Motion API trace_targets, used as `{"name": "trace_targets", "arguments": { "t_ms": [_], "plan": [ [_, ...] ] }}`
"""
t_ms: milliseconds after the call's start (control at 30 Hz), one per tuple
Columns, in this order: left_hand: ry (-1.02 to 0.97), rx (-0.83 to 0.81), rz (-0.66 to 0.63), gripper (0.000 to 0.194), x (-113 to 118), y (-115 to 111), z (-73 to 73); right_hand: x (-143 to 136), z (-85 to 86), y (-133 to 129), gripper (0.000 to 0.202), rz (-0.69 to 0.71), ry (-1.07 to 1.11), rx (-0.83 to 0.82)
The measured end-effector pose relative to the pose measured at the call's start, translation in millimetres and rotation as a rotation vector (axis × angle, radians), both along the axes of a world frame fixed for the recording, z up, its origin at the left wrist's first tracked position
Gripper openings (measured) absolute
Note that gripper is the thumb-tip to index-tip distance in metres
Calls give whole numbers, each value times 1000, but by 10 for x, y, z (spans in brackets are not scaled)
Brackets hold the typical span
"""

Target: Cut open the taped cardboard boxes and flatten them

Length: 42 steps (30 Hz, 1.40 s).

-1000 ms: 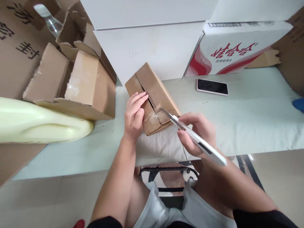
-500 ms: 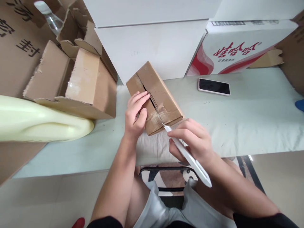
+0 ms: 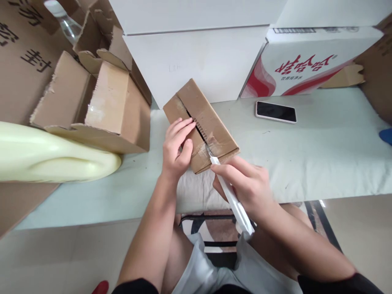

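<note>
A small brown cardboard box (image 3: 211,122) lies slantwise on the cloth-covered table, with a dark gap and torn corrugated edge along its top seam. Clear tape crosses the seam at the near end. My left hand (image 3: 177,149) rests on the box's left flap, fingers stretched out flat with their tips by the gap and the thumb apart from them. In my right hand (image 3: 245,183) is a white utility knife (image 3: 231,196), gripped between thumb and fingers. Its tip meets the taped seam at the near end; the blade's depth is hidden.
White cartons (image 3: 196,65) stand behind the box, one with red print (image 3: 303,67) at right. A phone (image 3: 276,112) lies on the table (image 3: 324,155). At left are opened cardboard boxes (image 3: 107,98), a pale yellow plastic bottle (image 3: 61,155) and a clear bottle (image 3: 69,26).
The knife has turned steeper and its tip has moved slightly up along the seam into the tape. The dark gap reaches farther toward the near end. The box has shifted slightly right.
</note>
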<state>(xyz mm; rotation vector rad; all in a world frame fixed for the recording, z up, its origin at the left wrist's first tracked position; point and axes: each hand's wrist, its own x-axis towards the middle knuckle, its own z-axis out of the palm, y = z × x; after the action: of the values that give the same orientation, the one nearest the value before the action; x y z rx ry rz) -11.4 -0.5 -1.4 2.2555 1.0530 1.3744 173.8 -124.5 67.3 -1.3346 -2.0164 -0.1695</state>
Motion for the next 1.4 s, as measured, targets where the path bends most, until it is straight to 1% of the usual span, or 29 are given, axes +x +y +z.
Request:
{"name": "trace_targets", "arguments": {
  "t_ms": [133,233,367,533,667,833,933,1000,1100,1200,1300,1400],
  "plan": [
    [-4,20,6,41,6,-7,2,-44,20,-1,16,-46,11,-38],
    [-6,25,6,40,11,-18,6,-78,0,6,17,-62,57,-70],
    [5,11,5,41,16,-29,18,-98,-22,21,20,-74,134,-60],
    [46,-15,42,40,12,-38,43,-91,45,7,16,-38,199,-98],
    [62,-16,39,42,3,-43,52,-94,87,-18,14,-48,193,-120],
    [60,-4,42,42,20,-49,38,-110,4,-1,18,-37,112,-136],
    [80,-17,54,42,41,-55,33,-106,-49,23,20,-22,155,-198],
    [78,-21,52,42,48,-58,34,-100,-66,36,17,-45,215,-219],
    [76,-22,57,41,44,-58,35,-97,-67,46,9,-90,257,-195],
    [76,-8,52,41,32,-55,34,-97,-50,47,7,-71,277,-187],
    [76,-6,46,42,23,-48,32,-84,-28,51,3,-64,319,-232],
    [78,-18,41,43,18,-43,31,-50,-17,59,11,-78,303,-260]
  ]
}}
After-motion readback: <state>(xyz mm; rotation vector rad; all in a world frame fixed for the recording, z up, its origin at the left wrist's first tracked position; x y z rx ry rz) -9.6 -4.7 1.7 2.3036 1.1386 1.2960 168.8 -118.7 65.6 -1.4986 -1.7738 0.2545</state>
